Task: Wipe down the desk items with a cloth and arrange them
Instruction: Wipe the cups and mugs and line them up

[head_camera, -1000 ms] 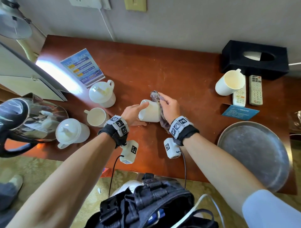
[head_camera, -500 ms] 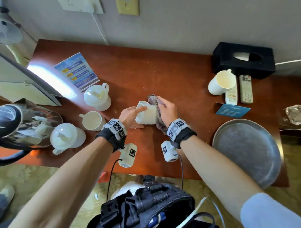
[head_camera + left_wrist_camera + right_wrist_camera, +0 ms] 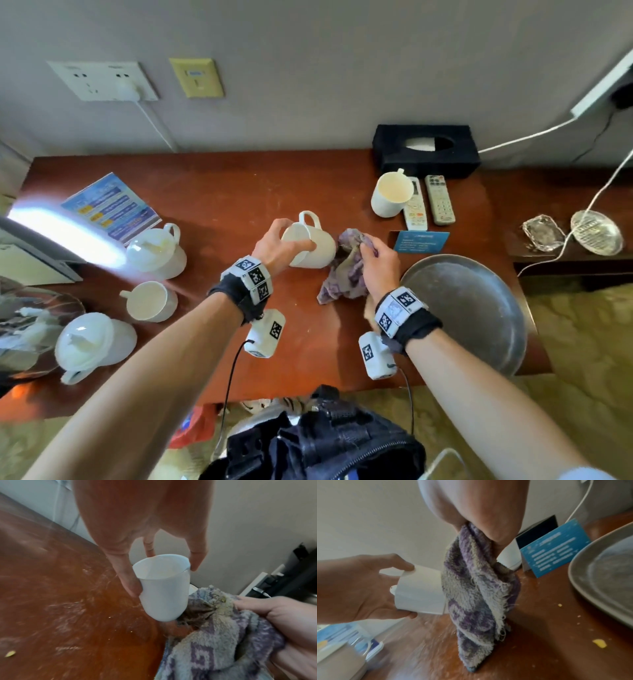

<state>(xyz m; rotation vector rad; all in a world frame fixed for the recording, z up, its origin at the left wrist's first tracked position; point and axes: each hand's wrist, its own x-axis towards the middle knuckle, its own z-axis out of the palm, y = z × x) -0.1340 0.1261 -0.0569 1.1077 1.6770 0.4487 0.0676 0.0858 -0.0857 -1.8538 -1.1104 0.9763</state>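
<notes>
My left hand (image 3: 274,245) grips a white mug (image 3: 310,243) by its rim, tilted on its side above the middle of the red-brown desk (image 3: 222,192), handle up. In the left wrist view the mug (image 3: 163,588) hangs from my fingers with its open mouth toward the camera. My right hand (image 3: 375,257) holds a bunched purple and white cloth (image 3: 346,270) just right of the mug's base. In the right wrist view the cloth (image 3: 476,588) hangs down from my hand and touches the mug (image 3: 419,592).
A round metal tray (image 3: 472,308) lies at the right. Another white mug (image 3: 390,195), two remotes (image 3: 440,200), a blue card (image 3: 421,241) and a black tissue box (image 3: 424,150) stand at the back right. Lidded cups (image 3: 156,250) and an open cup (image 3: 150,301) stand at the left.
The mug has been lifted and turned, its handle now up. My right hand has come off the mug with the cloth and moved a little right.
</notes>
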